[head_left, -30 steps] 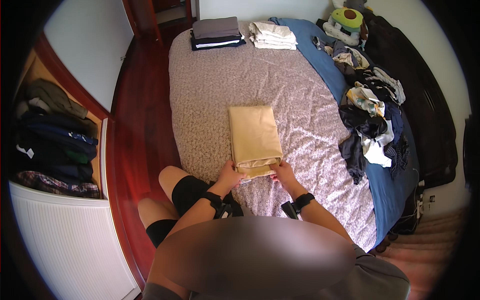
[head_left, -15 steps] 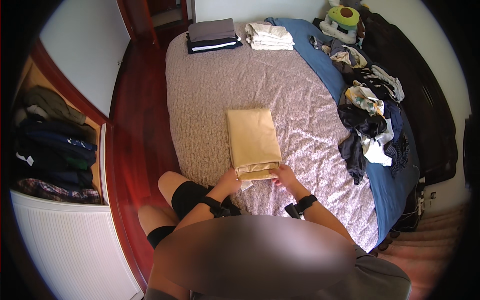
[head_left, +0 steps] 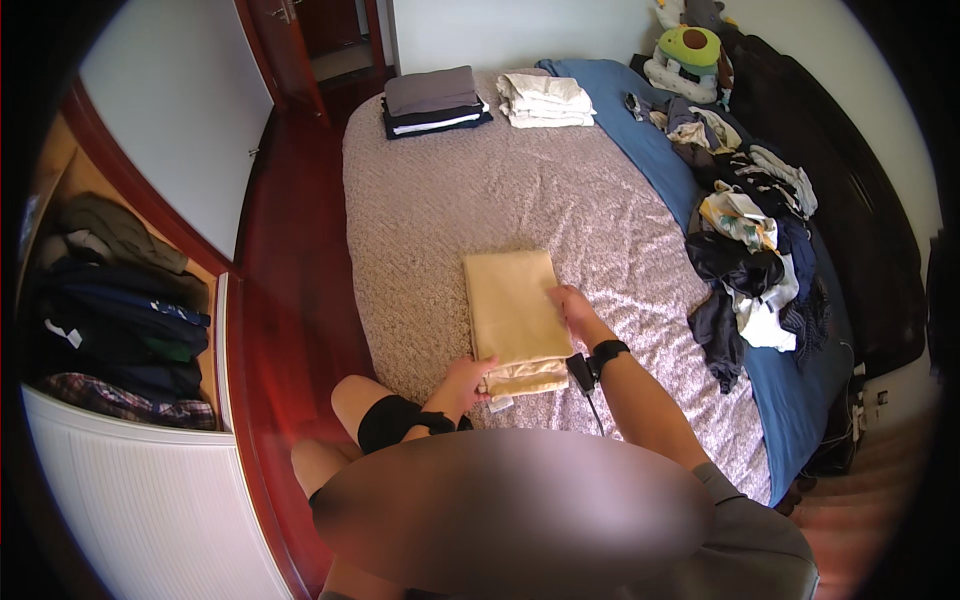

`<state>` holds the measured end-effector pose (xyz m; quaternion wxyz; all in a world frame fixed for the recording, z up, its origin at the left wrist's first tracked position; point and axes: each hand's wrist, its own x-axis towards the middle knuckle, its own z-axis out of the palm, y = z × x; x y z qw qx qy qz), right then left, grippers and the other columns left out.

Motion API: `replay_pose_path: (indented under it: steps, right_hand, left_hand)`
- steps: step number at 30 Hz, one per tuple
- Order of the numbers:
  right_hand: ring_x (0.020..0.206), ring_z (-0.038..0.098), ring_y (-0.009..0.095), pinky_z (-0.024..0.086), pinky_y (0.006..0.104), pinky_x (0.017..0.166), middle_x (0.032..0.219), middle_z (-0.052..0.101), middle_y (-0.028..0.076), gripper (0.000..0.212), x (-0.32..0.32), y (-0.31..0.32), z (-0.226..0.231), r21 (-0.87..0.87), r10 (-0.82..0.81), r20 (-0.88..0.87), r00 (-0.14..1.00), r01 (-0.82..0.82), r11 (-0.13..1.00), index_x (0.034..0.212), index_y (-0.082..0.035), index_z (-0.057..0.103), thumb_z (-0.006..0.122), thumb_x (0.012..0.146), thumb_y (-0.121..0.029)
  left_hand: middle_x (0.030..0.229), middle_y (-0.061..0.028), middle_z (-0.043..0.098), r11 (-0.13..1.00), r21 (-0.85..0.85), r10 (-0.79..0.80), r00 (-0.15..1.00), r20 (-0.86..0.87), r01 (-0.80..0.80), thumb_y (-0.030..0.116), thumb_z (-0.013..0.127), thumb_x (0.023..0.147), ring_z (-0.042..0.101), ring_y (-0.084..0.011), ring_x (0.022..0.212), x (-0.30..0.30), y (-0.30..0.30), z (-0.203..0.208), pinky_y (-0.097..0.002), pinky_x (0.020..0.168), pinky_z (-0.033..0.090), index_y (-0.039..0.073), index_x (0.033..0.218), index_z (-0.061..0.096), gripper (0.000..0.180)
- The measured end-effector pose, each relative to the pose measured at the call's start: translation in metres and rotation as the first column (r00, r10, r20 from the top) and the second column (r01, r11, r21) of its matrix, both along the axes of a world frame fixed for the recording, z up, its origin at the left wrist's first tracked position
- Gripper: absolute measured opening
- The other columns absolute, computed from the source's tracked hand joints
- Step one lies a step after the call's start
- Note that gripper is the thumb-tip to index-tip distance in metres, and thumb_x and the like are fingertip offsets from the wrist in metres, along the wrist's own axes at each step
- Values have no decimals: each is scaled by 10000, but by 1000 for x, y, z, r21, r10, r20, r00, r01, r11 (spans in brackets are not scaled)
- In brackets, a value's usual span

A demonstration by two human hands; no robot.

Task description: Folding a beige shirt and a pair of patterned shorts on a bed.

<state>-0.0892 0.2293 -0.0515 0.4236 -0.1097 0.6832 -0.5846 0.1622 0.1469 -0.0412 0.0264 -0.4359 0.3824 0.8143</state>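
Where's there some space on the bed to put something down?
The biggest bare patch of bedspread lies between the folded yellow cloth and the gray-topped stack and white folded stack. Another lies between the right hand and the rumpled clothes pile. It's crowded on the blue sheet under that pile and by the left hand.

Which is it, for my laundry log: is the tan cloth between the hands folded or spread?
Folded: the tan cloth lies as a neat rectangle, layers showing at its near end.

L hand [head_left: 464, 386] on folded tan cloth [head_left: 512, 310], near L corner; R hand [head_left: 576, 312] at its R edge. Grey-topped stack [head_left: 432, 92] far L, & clothes heap [head_left: 735, 265] R.
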Motion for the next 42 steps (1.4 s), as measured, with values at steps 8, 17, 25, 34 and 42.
replay_pose_path:
  steps: [8,17,25,34,42]
  right_hand:
    - [404,422,80,272,246,327,601,526,-14,255,-37,-57,27,-59,86,-38,996,-88,994,949,-57,566,522,867,-295]
    - [675,580,113,485,266,639,814,603,14,209,-31,-21,33,-81,262,137,955,-253,964,996,-65,537,555,875,-234]
    - [748,572,120,473,264,647,897,590,30,305,70,64,47,-176,-111,281,953,165,970,1119,-49,470,541,868,-207]
    - [793,585,172,494,308,648,935,574,99,349,104,80,21,-24,-251,-55,966,250,968,1113,-9,443,576,849,-196]
    - [834,525,365,471,416,684,971,466,171,323,108,84,39,163,152,-892,426,-10,987,997,-44,458,590,703,-62]
  left_hand:
    - [971,-107,599,994,-106,-6,999,33,10,211,642,809,579,-206,817,4,-1,-7,-347,687,459,25,1070,533,338]
    - [923,-91,623,976,-152,139,982,-124,-158,88,588,754,607,-202,810,39,-53,-12,-298,709,486,-15,1048,571,313]
    - [880,-114,616,653,-706,-225,960,167,276,108,616,707,598,-213,781,-7,-151,63,-318,690,479,-22,1009,577,330]
    - [985,-131,536,-289,-936,-168,952,257,201,204,647,693,488,-319,976,-18,-80,64,-443,848,370,38,965,554,331]
    - [862,-93,489,-628,-761,-419,752,509,166,170,620,668,472,-261,875,19,-40,63,-387,774,362,82,837,527,212]
